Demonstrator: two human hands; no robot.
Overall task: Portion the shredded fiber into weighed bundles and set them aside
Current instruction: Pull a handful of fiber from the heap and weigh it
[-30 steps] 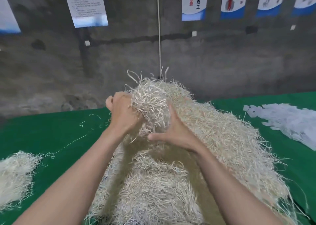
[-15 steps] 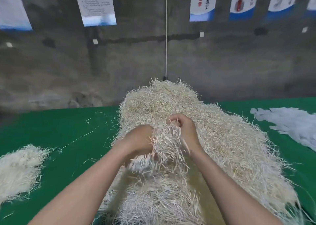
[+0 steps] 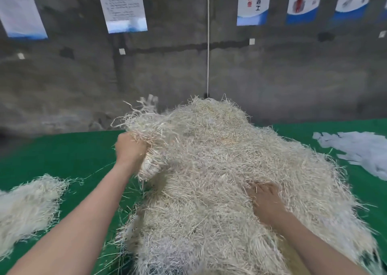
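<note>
Grey concrete wall [image 3: 178, 76] at the back, posters [image 3: 125, 9] hung along the top, a thin cord [image 3: 208, 44] dropping straight down behind the heap. The green surface [image 3: 62, 155] runs to a far edge just under the wall. Open green strip on the left between the big pile of shredded fiber [image 3: 230, 159] and a smaller bundle [image 3: 27, 203] lying near the left edge, apart from the pile. Narrower green gap on the right between the pile and some white paper scraps [image 3: 360, 149]. The pile fills the middle and runs off the bottom of the view. Left hand [image 3: 129, 149] is at the pile's upper left edge, fingers curled tight round a clump [image 3: 146, 124] of strands that sticks up above the fist and trails below it, touching the pile. Right hand [image 3: 265, 201] lies on the pile's right slope, back up, fingers bent and buried in the strands; can't tell if it grips any.
</note>
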